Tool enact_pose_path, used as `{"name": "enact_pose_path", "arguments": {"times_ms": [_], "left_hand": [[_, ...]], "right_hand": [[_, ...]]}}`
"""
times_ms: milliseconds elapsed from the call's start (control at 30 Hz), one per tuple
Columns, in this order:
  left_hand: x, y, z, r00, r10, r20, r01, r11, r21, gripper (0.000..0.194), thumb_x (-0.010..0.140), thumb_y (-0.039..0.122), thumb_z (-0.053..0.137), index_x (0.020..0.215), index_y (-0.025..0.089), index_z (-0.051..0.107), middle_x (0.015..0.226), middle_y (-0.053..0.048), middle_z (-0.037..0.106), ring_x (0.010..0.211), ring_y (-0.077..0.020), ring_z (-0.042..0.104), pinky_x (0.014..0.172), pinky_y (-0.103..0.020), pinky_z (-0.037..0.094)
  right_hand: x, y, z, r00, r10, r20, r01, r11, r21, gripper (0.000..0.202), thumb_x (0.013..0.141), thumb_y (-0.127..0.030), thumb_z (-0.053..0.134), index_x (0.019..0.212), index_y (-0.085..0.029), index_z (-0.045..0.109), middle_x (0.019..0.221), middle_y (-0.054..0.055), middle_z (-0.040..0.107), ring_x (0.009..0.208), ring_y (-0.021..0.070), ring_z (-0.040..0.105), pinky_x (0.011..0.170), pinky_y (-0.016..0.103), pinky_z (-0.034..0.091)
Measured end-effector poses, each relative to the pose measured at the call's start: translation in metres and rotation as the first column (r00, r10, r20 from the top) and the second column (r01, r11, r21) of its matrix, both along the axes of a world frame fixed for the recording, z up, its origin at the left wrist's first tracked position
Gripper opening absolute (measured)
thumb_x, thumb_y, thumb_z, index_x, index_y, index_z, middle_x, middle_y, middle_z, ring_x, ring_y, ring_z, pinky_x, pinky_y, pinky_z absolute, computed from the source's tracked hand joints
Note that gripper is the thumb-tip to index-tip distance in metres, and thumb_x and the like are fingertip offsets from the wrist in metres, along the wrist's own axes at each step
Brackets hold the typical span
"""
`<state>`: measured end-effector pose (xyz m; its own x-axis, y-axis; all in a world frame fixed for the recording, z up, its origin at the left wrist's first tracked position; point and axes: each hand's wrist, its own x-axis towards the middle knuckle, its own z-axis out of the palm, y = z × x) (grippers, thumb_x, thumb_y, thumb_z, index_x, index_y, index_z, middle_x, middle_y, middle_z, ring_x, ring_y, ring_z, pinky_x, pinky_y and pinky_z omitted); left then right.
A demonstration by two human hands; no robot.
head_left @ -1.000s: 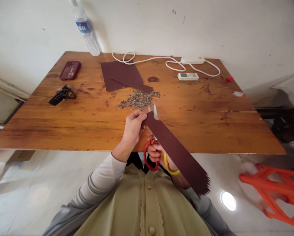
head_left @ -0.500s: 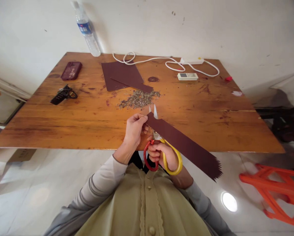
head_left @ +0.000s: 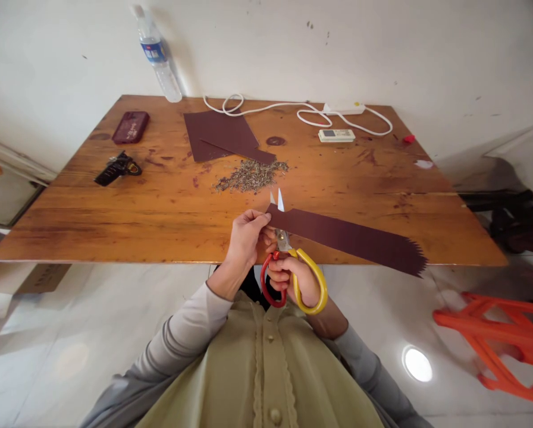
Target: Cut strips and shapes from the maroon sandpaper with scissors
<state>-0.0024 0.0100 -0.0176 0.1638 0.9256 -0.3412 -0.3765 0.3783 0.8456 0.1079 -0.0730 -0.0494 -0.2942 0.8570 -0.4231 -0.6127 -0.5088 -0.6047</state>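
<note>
My left hand (head_left: pixel 247 238) pinches the left end of a dark maroon strip (head_left: pixel 351 233), which stretches out to the right above the table's front edge. The strip's far end is cut into jagged teeth, and a notch shows in its upper edge near the blades. In my right hand (head_left: pixel 295 279) are scissors (head_left: pixel 310 282) with one red and one yellow handle loop. Their blades are parted, with the strip lying between or across them; the tips show beyond its upper edge. Past the tips lies a pile of thin brownish scraps (head_left: pixel 253 175).
Behind the pile are a maroon sheet (head_left: pixel 222 134) and a narrow strip (head_left: pixel 244 152). A white cable (head_left: pixel 275 107), remote control (head_left: pixel 336 136), plastic bottle (head_left: pixel 162 65), maroon case (head_left: pixel 131 127) and black clip (head_left: pixel 117 169) are on the wooden table (head_left: pixel 159 226). An orange stool (head_left: pixel 494 339) stands right.
The strip's free end has swung up and to the right, so it lies more level. Both hands stay nearly in place, still holding the strip and scissors.
</note>
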Motion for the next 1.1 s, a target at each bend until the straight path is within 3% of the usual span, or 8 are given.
{"name": "enact_pose_path", "arguments": {"times_ms": [467,733,933,1100], "left_hand": [[-0.006,-0.020,-0.012,0.995,-0.073,0.071,0.077,0.996,-0.043,0.030,0.066,0.027,0.082,0.060,0.020,0.053,0.048,0.002,0.058,0.039,-0.0098,0.048,0.040,-0.022,0.040],[-0.018,-0.020,-0.025,0.978,-0.202,0.052,0.202,0.979,0.002,0.027,0.064,0.025,0.090,0.068,0.017,0.064,0.051,0.003,0.059,0.042,-0.0063,0.049,0.045,-0.018,0.039],[-0.019,-0.020,-0.028,0.977,-0.144,0.159,0.135,0.988,0.068,0.029,0.066,0.029,0.093,0.071,0.017,0.067,0.057,0.004,0.062,0.046,-0.0059,0.052,0.048,-0.017,0.042],[-0.022,-0.012,-0.029,0.978,-0.116,0.175,0.109,0.993,0.050,0.031,0.069,0.032,0.095,0.072,0.018,0.067,0.059,0.003,0.063,0.049,-0.0069,0.055,0.050,-0.017,0.045]], "right_hand": [[-0.002,-0.022,-0.009,0.997,-0.012,0.076,0.011,1.000,0.010,0.022,0.069,-0.023,0.073,0.084,-0.023,0.056,0.052,-0.013,0.039,0.046,0.0068,0.021,0.044,0.021,0.018],[0.009,-0.039,-0.029,0.985,-0.055,0.161,0.038,0.994,0.104,0.028,0.074,-0.029,0.081,0.095,-0.022,0.062,0.072,-0.005,0.059,0.056,0.0123,0.050,0.051,0.025,0.040],[0.028,-0.048,-0.035,0.980,0.020,0.196,-0.066,0.971,0.228,0.039,0.083,-0.034,0.081,0.117,-0.019,0.069,0.079,-0.001,0.066,0.065,0.0171,0.061,0.060,0.029,0.046],[0.037,-0.052,-0.046,0.974,0.059,0.218,-0.107,0.971,0.215,0.045,0.082,-0.044,0.089,0.116,-0.019,0.072,0.078,0.000,0.067,0.067,0.0181,0.063,0.064,0.031,0.048]]}}
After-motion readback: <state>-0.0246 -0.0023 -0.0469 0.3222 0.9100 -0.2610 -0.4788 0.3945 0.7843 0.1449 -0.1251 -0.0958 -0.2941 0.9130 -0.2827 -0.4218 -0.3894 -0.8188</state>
